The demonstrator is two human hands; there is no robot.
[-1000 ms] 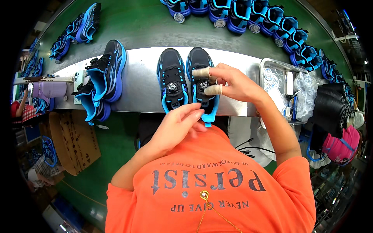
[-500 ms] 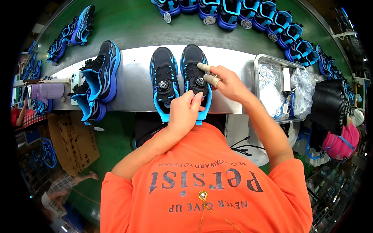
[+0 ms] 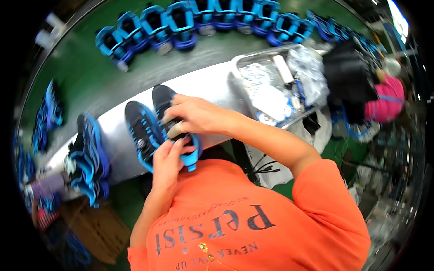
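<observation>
Two black shoes with blue trim lie side by side on a grey table [image 3: 217,81]. My right hand [image 3: 196,116], with pale covers on some fingertips, lies across the middle of the right shoe [image 3: 163,97] and grips it. At that shoe's blue heel end, my left hand [image 3: 168,159] holds it with the fingers curled up against the right hand. The left shoe [image 3: 139,132] sits untouched just beside them. My orange shirt fills the lower part of the view.
Another black and blue pair [image 3: 88,156] stands further left on the table. A metal tray [image 3: 239,63] with white packets sits to the right, beside a black bag [image 3: 348,77]. Several blue shoes [image 3: 194,20] line the green belt beyond. A cardboard box [image 3: 97,228] is at lower left.
My left hand has risen from below the table edge to the right shoe's heel. My right hand stays on that shoe. The view has tilted and swung to the right.
</observation>
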